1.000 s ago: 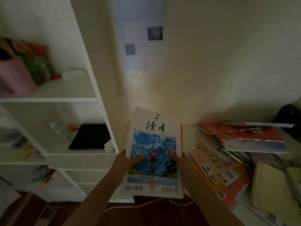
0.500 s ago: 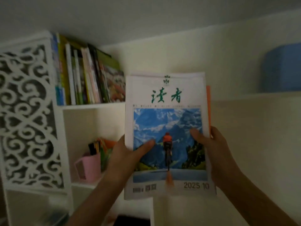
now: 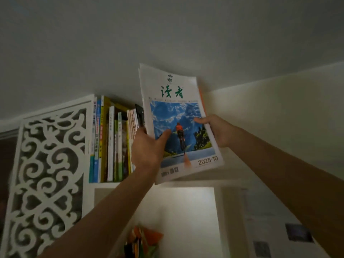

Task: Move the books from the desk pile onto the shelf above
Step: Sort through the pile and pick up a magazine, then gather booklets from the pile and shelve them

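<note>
I hold a thin stack of magazines (image 3: 178,116) up near the ceiling; the top cover shows a cyclist on a road under blue mountains. My left hand (image 3: 147,149) grips its lower left edge, thumb on the cover. My right hand (image 3: 216,131) grips the right edge, thumb on the cover too. The stack tilts slightly left and stands just right of a row of upright books (image 3: 113,142) on the top shelf (image 3: 104,183). An orange book edge shows behind the stack.
A white carved fretwork panel (image 3: 48,175) closes the shelf's left side. Below the shelf is a lit white compartment (image 3: 186,211) with colourful items (image 3: 143,239) at its bottom. The ceiling hangs close above, and a plain wall stands to the right.
Both hands have lifted the magazine stack from desk height up to the top shelf, and it now leans next to the row of books. The desk pile has dropped out of view.
</note>
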Demonstrator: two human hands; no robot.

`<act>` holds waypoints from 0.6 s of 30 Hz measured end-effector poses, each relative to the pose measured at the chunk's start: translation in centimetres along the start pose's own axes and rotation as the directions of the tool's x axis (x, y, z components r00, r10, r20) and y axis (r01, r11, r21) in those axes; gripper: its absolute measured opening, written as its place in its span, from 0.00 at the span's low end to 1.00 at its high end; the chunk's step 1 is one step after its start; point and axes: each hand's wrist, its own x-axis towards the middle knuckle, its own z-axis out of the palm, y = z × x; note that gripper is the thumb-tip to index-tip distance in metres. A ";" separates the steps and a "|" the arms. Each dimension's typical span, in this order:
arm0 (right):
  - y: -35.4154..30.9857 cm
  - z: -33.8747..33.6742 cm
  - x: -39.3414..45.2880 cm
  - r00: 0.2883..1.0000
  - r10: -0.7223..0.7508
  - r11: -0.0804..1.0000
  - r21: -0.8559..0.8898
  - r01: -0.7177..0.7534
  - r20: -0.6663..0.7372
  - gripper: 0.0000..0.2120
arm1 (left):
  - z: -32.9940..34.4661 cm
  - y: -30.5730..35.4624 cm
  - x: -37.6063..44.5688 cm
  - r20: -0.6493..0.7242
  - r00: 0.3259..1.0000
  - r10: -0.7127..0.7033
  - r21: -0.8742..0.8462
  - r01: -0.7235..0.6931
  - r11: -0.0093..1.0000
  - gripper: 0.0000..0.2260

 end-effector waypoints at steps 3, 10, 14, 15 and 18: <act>1.1 0.9 3.8 0.999 -0.012 0.996 -0.085 0.009 -0.039 0.19 | 2.2 -2.0 1.6 -0.086 0.996 -0.007 0.131 0.018 0.991 0.24; 4.6 2.6 6.2 0.982 -0.166 0.909 -0.373 0.187 0.089 0.13 | 7.0 -5.6 2.1 -0.161 0.986 0.040 0.394 0.027 0.919 0.24; 3.4 3.9 5.1 0.965 -0.141 0.937 -0.284 0.202 0.220 0.31 | 5.9 -7.5 2.8 0.037 0.994 0.099 0.295 -0.106 0.950 0.32; 3.2 4.1 4.9 0.956 -0.137 0.926 -0.309 0.217 0.261 0.34 | 4.7 -8.3 2.7 0.150 0.976 0.156 0.212 -0.186 0.959 0.32; 4.0 4.8 5.1 0.929 -0.167 0.878 -0.378 0.292 0.330 0.36 | 1.2 -9.9 2.2 0.362 0.882 0.302 0.116 -0.364 0.924 0.27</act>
